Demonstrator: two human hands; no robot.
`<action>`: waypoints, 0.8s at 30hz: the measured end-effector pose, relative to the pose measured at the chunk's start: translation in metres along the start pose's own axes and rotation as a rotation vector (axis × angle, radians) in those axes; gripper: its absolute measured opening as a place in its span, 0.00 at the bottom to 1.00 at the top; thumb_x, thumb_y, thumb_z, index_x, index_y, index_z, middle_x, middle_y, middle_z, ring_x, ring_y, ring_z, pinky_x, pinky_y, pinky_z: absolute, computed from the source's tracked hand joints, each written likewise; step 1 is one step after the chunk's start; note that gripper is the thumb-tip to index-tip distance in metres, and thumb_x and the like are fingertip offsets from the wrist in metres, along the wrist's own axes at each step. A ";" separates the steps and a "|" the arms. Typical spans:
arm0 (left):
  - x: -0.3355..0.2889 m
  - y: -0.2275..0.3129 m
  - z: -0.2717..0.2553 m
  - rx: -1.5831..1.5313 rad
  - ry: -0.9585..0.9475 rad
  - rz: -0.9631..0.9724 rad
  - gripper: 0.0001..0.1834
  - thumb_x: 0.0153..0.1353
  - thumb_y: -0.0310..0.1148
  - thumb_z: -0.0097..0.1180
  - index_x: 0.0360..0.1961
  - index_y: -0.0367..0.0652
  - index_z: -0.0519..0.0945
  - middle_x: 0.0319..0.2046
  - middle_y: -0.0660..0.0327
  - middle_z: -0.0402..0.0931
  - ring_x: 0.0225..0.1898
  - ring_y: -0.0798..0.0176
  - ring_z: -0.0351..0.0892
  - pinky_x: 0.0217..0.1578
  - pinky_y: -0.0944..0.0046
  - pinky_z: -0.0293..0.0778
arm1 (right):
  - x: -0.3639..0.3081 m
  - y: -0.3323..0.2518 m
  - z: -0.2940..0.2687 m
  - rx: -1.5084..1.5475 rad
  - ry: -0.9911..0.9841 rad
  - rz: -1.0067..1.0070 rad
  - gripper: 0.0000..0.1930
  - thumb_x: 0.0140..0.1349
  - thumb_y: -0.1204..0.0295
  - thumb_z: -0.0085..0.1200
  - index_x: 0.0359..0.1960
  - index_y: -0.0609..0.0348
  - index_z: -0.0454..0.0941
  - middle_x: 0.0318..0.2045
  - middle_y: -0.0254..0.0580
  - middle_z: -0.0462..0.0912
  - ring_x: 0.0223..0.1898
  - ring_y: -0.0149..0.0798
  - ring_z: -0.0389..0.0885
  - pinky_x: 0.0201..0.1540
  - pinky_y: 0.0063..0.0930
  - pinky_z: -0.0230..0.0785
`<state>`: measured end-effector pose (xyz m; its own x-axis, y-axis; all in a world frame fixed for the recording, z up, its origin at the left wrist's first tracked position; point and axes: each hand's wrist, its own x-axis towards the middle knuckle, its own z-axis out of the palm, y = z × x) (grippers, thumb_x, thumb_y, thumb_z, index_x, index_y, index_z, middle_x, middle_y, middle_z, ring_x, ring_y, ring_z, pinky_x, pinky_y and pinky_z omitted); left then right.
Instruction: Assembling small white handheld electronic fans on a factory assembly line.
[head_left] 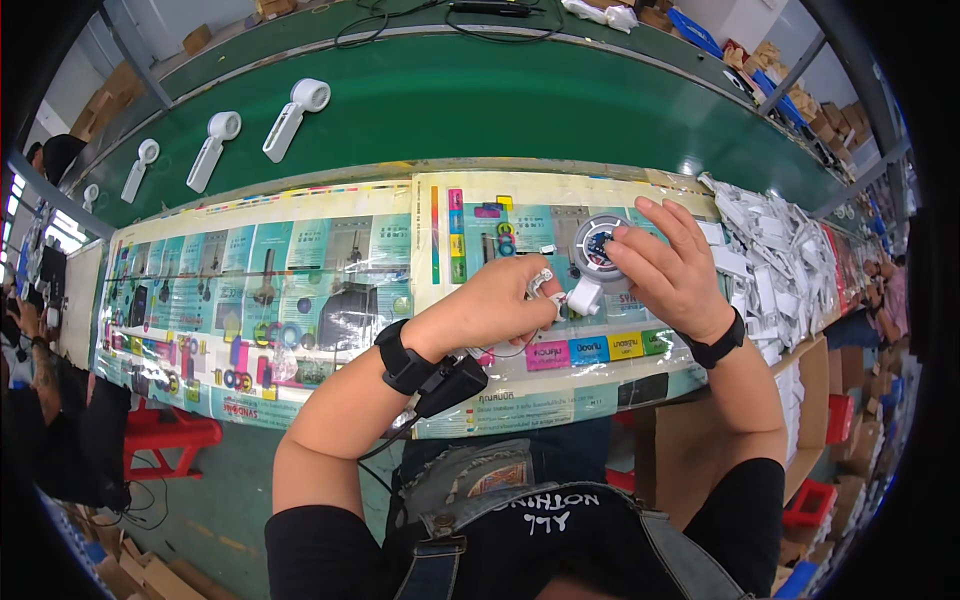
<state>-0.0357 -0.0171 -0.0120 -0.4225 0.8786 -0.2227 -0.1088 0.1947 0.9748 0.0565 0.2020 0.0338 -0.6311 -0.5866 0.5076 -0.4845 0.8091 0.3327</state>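
Note:
A round white fan head point(596, 252) with a grey rim lies over the table's near right part, its short white neck point(586, 297) pointing down. Dark blue parts show in its middle. My right hand point(672, 262) reaches over it from the right, fingertips at its centre and side, the other fingers raised. Close beside the neck, my left hand point(505, 303) is closed, with small white plastic pieces point(541, 283) between its fingers. A thin wire runs below that hand. How the pieces join the neck is hidden by the fingers.
Printed sheets cover the worktable point(270, 290). To the right lies a heap of white plastic shells point(765, 265), with a cardboard box point(700, 440) below. Beyond runs a green conveyor belt point(450, 110) carrying several white handheld fans point(297, 120). A red stool point(170, 440) stands at left.

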 end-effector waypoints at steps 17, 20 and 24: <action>-0.008 0.004 0.035 0.898 0.141 0.166 0.15 0.46 0.32 0.56 0.33 0.34 0.69 0.22 0.44 0.74 0.26 0.41 0.76 0.27 0.53 0.71 | -0.012 -0.005 -0.005 0.839 -0.342 0.244 0.30 0.54 0.64 0.57 0.58 0.59 0.62 0.49 0.51 0.68 0.50 0.51 0.68 0.52 0.36 0.62; -0.008 0.006 0.039 0.750 -0.020 0.132 0.16 0.54 0.38 0.52 0.33 0.33 0.69 0.23 0.42 0.74 0.27 0.39 0.75 0.28 0.50 0.70 | -0.029 -0.011 -0.002 1.014 -0.273 0.288 0.30 0.55 0.63 0.57 0.58 0.59 0.62 0.50 0.50 0.68 0.52 0.50 0.67 0.52 0.36 0.61; -0.008 0.001 0.040 0.744 -0.053 0.202 0.16 0.55 0.37 0.53 0.36 0.33 0.69 0.23 0.43 0.74 0.27 0.42 0.76 0.29 0.53 0.71 | -0.040 -0.022 -0.004 0.921 -0.218 0.327 0.29 0.57 0.62 0.55 0.59 0.56 0.62 0.53 0.48 0.67 0.53 0.45 0.67 0.53 0.34 0.61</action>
<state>0.0038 -0.0060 -0.0087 -0.3241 0.9443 -0.0571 0.6068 0.2538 0.7533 0.0946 0.2076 0.0092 -0.8697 -0.4090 0.2763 -0.4895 0.6431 -0.5890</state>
